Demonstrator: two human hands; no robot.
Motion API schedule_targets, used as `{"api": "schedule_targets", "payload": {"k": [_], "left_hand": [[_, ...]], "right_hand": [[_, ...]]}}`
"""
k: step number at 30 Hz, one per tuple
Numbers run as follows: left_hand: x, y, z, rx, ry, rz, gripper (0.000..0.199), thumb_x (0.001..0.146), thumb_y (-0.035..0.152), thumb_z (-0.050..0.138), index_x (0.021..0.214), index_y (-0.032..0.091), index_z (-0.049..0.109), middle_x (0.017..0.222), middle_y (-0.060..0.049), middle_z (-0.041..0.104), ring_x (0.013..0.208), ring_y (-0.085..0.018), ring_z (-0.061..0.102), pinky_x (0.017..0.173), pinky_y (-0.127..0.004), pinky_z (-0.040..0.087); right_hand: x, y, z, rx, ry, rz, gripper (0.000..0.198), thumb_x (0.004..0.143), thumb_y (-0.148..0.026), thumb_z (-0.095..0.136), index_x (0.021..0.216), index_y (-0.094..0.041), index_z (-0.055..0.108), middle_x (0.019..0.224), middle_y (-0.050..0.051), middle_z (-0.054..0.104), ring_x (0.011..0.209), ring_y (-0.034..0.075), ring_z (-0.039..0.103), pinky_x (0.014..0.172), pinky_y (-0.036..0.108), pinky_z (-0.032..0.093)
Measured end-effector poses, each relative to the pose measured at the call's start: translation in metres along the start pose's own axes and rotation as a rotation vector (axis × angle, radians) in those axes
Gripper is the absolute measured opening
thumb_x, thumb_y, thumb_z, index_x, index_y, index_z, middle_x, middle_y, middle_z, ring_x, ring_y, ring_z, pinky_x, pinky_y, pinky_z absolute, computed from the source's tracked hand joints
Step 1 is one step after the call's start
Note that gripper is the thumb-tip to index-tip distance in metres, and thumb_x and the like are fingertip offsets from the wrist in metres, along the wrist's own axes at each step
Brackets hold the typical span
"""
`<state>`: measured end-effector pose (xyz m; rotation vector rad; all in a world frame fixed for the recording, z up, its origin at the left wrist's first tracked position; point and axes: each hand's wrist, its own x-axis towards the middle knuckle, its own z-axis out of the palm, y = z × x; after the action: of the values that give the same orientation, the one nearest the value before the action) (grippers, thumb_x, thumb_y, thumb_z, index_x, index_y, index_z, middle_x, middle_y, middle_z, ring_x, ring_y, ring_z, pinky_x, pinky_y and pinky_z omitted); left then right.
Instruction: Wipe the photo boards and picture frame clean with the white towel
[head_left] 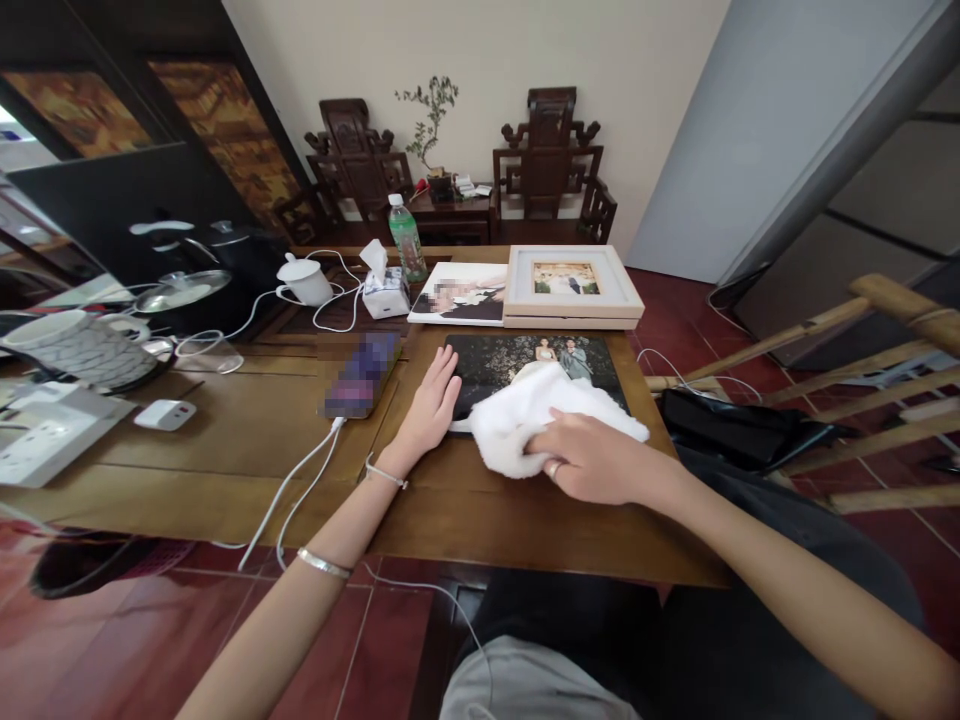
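A dark photo panel [487, 360] showing a couple lies flat on the wooden table in front of me. My left hand [433, 400] rests at its left edge, fingers stretched out and holding nothing. With bent fingers, my right hand [581, 452] grips a white cloth [517, 405] that is spread over the panel's lower part. The cloth hides that part of the picture, and some of my right fingertips are tucked into it.
Behind the panel lie a light framed photo [574, 285] and a white-edged photo panel [457, 295]. Leftward are a phone [364, 375] on a cable, a tissue box [386, 295], a green-labelled bottle [406, 238], a lidded cup [304, 280] and a power strip [56, 430].
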<state>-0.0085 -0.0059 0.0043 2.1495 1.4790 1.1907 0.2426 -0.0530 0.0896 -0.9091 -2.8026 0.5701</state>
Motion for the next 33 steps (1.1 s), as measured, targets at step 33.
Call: {"api": "schedule_targets", "payload": {"k": [33], "left_hand": [[0.003, -0.007, 0.001, 0.086, -0.081, 0.045, 0.043, 0.094, 0.031, 0.038, 0.127, 0.008, 0.053, 0.139, -0.017, 0.047, 0.134, -0.024, 0.038, 0.113, -0.044, 0.029]], "right_hand": [[0.05, 0.116, -0.024, 0.099, 0.453, 0.342, 0.027, 0.074, -0.023, 0.041, 0.074, -0.014, 0.066, 0.09, 0.012, 0.069, 0.083, 0.026, 0.057, 0.072, 0.032, 0.038]]}}
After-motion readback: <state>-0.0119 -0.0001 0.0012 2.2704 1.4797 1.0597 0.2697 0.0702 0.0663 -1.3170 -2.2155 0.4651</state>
